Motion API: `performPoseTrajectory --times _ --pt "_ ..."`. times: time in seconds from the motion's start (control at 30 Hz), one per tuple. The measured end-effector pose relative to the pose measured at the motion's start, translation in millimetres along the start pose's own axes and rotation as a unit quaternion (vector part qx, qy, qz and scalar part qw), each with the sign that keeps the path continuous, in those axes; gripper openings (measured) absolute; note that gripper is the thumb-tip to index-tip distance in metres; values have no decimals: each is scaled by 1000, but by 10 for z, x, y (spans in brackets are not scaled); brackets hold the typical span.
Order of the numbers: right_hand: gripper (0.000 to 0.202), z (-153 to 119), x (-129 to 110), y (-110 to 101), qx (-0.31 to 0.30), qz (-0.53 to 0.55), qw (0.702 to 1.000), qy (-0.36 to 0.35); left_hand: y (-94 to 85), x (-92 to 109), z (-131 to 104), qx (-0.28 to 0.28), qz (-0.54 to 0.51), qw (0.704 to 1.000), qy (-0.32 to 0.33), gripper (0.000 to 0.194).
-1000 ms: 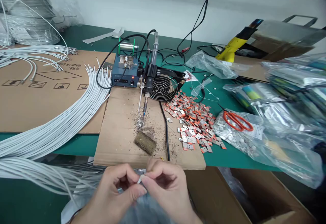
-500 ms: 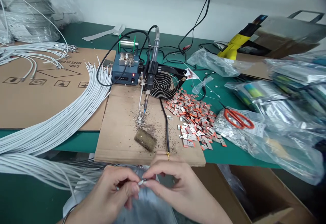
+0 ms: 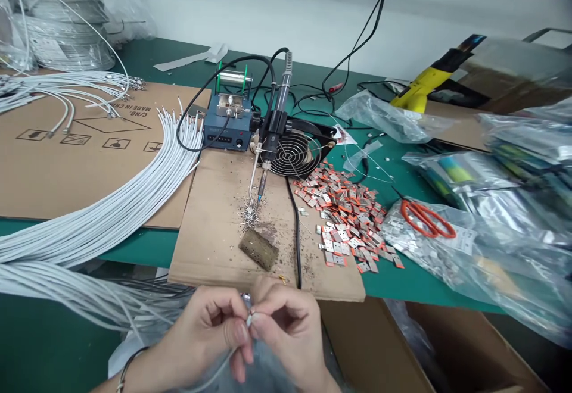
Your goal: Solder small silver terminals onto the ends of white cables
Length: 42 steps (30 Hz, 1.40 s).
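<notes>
Close to my body, below the cardboard's front edge, my left hand (image 3: 218,327) is closed in a pinch on the end of a white cable (image 3: 249,320). My right hand (image 3: 286,327) meets it fingertip to fingertip, thumb and forefinger pinching the tip of the same cable. The fingers cover most of that tip, so its detail cannot be made out. The rest of the cable trails down under my left hand. Beyond my hands, a brown sponge (image 3: 258,249) lies on the cardboard sheet (image 3: 210,232), below an upright-mounted soldering iron (image 3: 274,128) with its tip pointing down.
A bundle of white cables (image 3: 147,184) spreads at left. Behind the board stand a blue soldering station (image 3: 226,128), a solder spool (image 3: 233,77) and a black fan (image 3: 290,156). Right are piled metal connectors (image 3: 348,220), orange-handled scissors (image 3: 426,219) and a yellow heat gun (image 3: 422,86).
My right hand has turned more upright and drawn in closer to my left, its fingers now bunched over the cable tip. The whole view has shifted slightly, moving the bench rightward in frame.
</notes>
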State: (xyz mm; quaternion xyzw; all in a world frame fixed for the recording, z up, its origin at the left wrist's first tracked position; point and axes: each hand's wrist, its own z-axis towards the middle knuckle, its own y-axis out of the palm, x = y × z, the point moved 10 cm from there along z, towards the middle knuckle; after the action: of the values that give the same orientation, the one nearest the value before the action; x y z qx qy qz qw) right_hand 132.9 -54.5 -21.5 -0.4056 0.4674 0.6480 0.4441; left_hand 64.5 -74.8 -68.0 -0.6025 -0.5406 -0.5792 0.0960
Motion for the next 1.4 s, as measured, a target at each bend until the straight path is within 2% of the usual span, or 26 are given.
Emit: performPoseTrajectory --times 0.1,0.17,0.23,0.3,0.4,0.5,0.7,0.83,0.93,1.03,1.13,1.2,1.27,1.33,1.4 --pt "13 14 63 -38 12 51 998 24 -35 13 -25 2 2 1000 -10 43" --pt "17 45 13 -206 56 85 995 16 -97 33 -56 17 24 1000 -7 41" --pt "13 61 -108 -378 95 38 995 -10 -174 69 -82 43 46 998 6 40" --pt "4 82 -183 -334 45 -85 995 -7 -226 117 -97 66 75 995 23 39" --pt "14 69 -173 -116 -61 -200 978 19 -235 190 -104 82 149 984 45 33" --pt "4 62 -170 -11 -85 -240 967 28 -222 235 -114 91 221 969 56 29" --pt "6 55 -108 14 -127 -269 953 56 -216 264 -117 94 314 943 58 25" --pt "10 52 -115 -5 -119 -242 962 41 -211 207 -78 87 273 957 40 27" --pt "12 52 -139 -39 -51 -176 983 3 -202 127 -48 79 176 981 28 33" --pt "13 26 -130 -79 13 -150 988 -13 -209 77 -26 78 109 991 24 38" --pt "8 38 -189 -54 -34 -182 983 -10 -251 83 -33 92 105 990 20 38" --pt "4 89 -294 -179 -67 -253 965 -5 -338 144 -74 128 104 986 29 36" --pt "13 204 -491 -554 -16 -386 922 -18 -428 236 -134 164 107 980 46 34" --pt "9 350 -706 -1009 65 -533 843 -33 -480 301 -175 176 124 975 46 35" --pt "12 522 -741 -1381 92 -675 732 3 -517 338 -190 175 149 973 35 35"
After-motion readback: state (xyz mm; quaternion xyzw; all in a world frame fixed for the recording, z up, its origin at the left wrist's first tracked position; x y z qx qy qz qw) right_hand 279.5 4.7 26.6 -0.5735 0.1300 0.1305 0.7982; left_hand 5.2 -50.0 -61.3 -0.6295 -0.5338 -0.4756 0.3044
